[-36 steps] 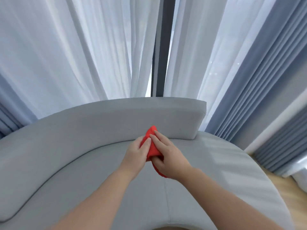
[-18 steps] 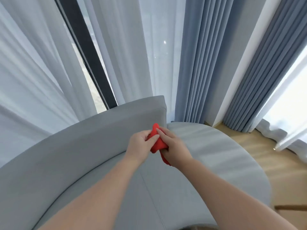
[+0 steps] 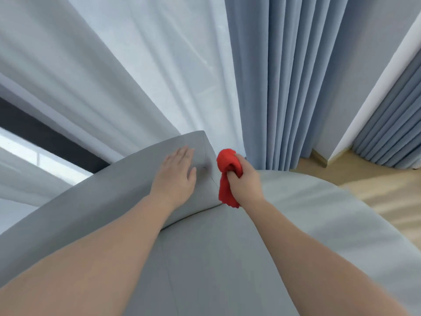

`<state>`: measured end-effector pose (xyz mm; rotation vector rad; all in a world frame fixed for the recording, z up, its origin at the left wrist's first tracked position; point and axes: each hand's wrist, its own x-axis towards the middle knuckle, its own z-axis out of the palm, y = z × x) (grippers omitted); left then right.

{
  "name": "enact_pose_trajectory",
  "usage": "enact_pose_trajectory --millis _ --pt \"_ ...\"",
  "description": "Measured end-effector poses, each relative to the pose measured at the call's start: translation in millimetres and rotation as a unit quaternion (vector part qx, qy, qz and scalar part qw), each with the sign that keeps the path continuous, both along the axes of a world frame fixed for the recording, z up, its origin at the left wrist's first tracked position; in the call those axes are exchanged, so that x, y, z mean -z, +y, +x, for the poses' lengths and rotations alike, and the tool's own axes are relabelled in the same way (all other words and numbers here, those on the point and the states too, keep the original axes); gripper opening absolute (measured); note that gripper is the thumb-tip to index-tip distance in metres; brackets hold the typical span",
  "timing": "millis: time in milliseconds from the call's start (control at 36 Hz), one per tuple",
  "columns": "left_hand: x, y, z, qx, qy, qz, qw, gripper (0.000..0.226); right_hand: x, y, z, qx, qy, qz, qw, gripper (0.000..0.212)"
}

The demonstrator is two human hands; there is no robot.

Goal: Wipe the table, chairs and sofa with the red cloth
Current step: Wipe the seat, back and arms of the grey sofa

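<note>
Right hand [image 3: 247, 181] was seen curled tightly round the red cloth [image 3: 226, 158], which was bunched into a wad above the fist while a loose tail hung down below it. The wad was held at the end face of the backrest [image 3: 102, 197] of the grey sofa [image 3: 319, 224], close to its upper corner. The hanging tail reached down to about where the backrest met the seat [image 3: 216, 258].

The left hand [image 3: 175, 179] was laid flat on the front of the backrest, just beside the same end, with its fingers straight and nothing held in it. A small crease in the upholstery could be made out just past its thumb. The two hands were set apart, with the edge of the backrest between them. Both bare forearms were stretched forward over the seat, along which a stitched seam was seen.

Behind the sofa a sheer white curtain [image 3: 148, 65] was hung, and beside it, to the right, a pleated blue-grey curtain [image 3: 284, 76]. A dark window frame [image 3: 41, 135] was partly shown at the left, under the white folds. A wooden floor [image 3: 376, 197], streaked with light, was visible to the right of the sofa.
</note>
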<state>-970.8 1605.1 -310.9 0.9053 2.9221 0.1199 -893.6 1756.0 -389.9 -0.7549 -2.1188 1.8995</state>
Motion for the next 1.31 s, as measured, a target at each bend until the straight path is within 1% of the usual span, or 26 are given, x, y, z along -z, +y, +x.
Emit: enact_pose_trajectory --millis 139,222,306,361,444,528,583,639,667,750,778,833,889,972,1028,1083,1139,1222,1306 --pt "40 28 -60 0.018 0.023 -0.053 0.998 0.052 33 0 -66 -0.003 0.051 -0.046 0.998 0.036" --pt "60 38 -84 0.036 0.023 -0.071 0.997 0.055 60 -12 -90 0.006 0.054 -0.090 0.994 0.034" --pt "74 37 -92 0.050 0.050 -0.041 0.997 0.062 90 -23 -101 0.034 0.053 -0.151 0.987 0.031" --pt "78 35 -91 0.048 0.064 -0.023 0.997 0.061 113 -26 -107 0.032 0.024 -0.161 0.986 0.033" --pt "80 35 -90 0.057 0.064 -0.014 0.996 0.059 149 -27 -109 0.026 -0.051 -0.190 0.980 0.038" --pt "84 35 -93 0.066 0.080 -0.001 0.995 0.057 173 -25 -112 0.023 -0.084 -0.215 0.973 0.035" --pt "87 33 -93 0.071 0.091 0.011 0.993 0.056 184 -22 -115 0.029 -0.099 -0.223 0.969 0.028" --pt "88 33 -94 0.076 0.097 0.018 0.992 0.055 203 -20 -119 0.030 -0.130 -0.209 0.969 0.021" --pt "89 32 -94 0.079 0.098 0.020 0.992 0.055 214 -20 -121 0.025 -0.147 -0.201 0.968 0.021" --pt "92 31 -96 0.084 0.105 0.024 0.991 0.056 238 -18 -125 0.023 -0.182 -0.192 0.964 0.031" --pt "93 31 -96 0.086 0.108 0.027 0.990 0.056 235 -16 -125 0.030 -0.179 -0.200 0.963 0.029" --pt "94 31 -97 0.088 0.115 0.033 0.989 0.055 224 -13 -125 0.051 -0.163 -0.249 0.953 0.028" --pt "94 31 -98 0.089 0.120 0.035 0.988 0.055 222 -15 -128 0.082 -0.146 -0.296 0.940 0.033" --pt "95 32 -98 0.091 0.121 0.038 0.988 0.055 218 -19 -133 0.117 -0.132 -0.337 0.925 0.041" --pt "96 32 -98 0.096 0.125 0.040 0.987 0.055 217 -22 -135 0.132 -0.123 -0.349 0.920 0.035" --pt "96 31 -99 0.097 0.130 0.042 0.986 0.055 213 -23 -137 0.143 -0.102 -0.345 0.922 0.029" --pt "97 31 -99 0.095 0.131 0.041 0.986 0.055 208 -24 -140 0.145 -0.078 -0.324 0.932 0.028" --pt "97 31 -99 0.094 0.133 0.037 0.986 0.055 187 -23 -146 0.120 -0.026 -0.305 0.944 0.021" --pt "96 31 -98 0.092 0.136 0.036 0.986 0.055 151 -24 -148 0.092 0.060 -0.280 0.954 0.023"
